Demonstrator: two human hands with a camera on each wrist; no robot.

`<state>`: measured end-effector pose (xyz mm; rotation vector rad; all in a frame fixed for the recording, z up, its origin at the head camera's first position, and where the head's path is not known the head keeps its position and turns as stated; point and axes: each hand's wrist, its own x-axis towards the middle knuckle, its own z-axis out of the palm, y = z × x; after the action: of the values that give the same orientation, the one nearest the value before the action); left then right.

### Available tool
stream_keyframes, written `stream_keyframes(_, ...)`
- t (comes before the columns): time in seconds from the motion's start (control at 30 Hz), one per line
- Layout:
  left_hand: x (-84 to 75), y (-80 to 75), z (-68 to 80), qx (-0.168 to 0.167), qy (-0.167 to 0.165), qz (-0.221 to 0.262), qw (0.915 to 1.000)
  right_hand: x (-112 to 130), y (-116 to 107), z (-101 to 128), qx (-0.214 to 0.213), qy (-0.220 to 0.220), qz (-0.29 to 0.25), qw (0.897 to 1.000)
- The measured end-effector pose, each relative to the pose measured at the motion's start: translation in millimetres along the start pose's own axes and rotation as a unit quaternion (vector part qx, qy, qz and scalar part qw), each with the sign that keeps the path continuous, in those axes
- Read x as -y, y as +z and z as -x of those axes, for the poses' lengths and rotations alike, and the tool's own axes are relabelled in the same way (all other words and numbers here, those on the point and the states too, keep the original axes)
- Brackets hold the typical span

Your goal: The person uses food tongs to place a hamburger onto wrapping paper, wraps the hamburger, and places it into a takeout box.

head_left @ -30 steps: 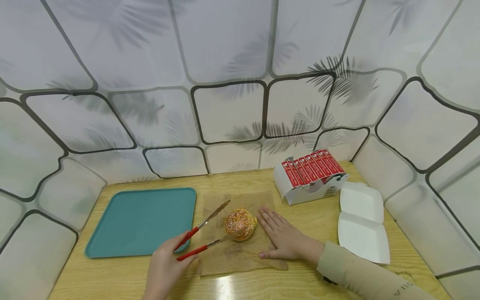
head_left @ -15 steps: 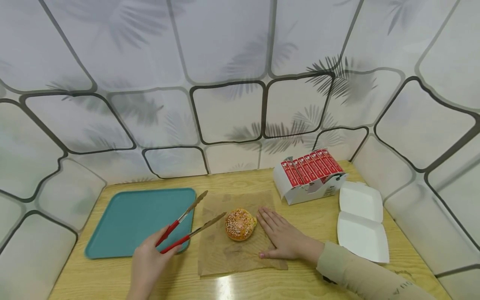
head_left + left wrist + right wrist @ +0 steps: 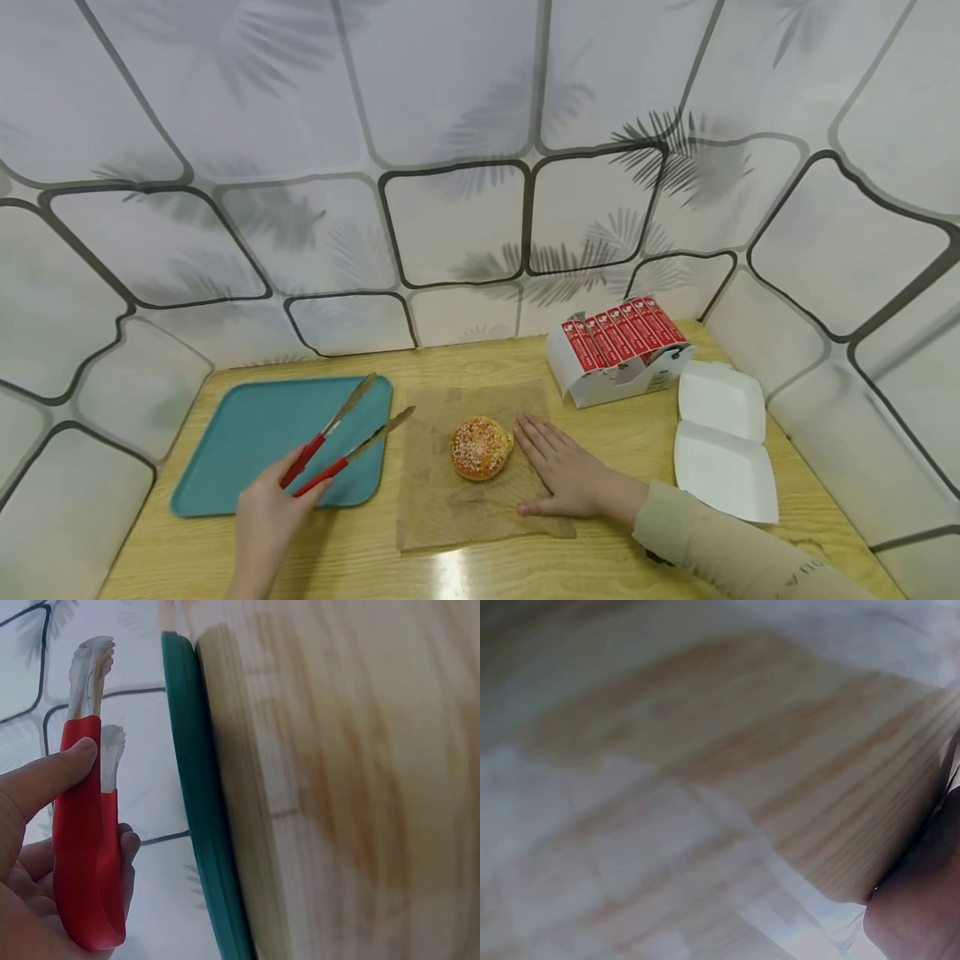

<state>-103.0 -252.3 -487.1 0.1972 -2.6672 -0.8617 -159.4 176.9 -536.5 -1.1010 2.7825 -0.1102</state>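
Note:
In the head view my left hand (image 3: 268, 508) holds red-handled metal tongs (image 3: 318, 477) over the right front part of a teal tray (image 3: 258, 442). The tongs' two arms are spread, with nothing between them. The left wrist view shows the thumb on one red handle and fingers round the other side. A sesame-topped burger (image 3: 481, 448) sits on brown paper (image 3: 442, 521) at the middle of the table. My right hand (image 3: 566, 475) lies flat on the paper's right side, fingers straight, its fingertips close to the burger. In the right wrist view only a bit of that hand (image 3: 919, 915) shows.
A white carton of red packets (image 3: 622, 350) stands at the back right. An unfolded white clamshell box (image 3: 726, 471) lies to the right of my right forearm. Patterned walls (image 3: 457, 225) close in the wooden table (image 3: 360, 558) at the back and sides.
My left hand has drawn the tongs left, away from the burger and over the tray. The burger stays on the paper, and the right hand has kept its place.

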Motion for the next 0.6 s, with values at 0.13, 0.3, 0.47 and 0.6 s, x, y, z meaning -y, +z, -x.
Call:
stream_keyframes(0.13,8.4,-1.6,-4.3,0.003,-0.018,-0.012,0.9998,0.5,-0.6,0.0,-0.001,-0.001,0.001,1.000)
stream_keyframes(0.3,16.7,-4.0,-9.3,0.017,-0.043,-0.022,0.9987,1.0,-1.6,0.6,-0.004,-0.002,-0.002,1.000)
stream_keyframes(0.47,22.5,-6.2,-13.2,0.017,-0.050,-0.024,0.9983,0.9,-1.8,1.5,-0.013,-0.007,0.006,1.000)
stream_keyframes(0.6,27.2,-7.6,-16.2,0.021,-0.056,-0.026,0.9979,0.5,-1.3,1.5,-0.014,-0.010,0.010,1.000)
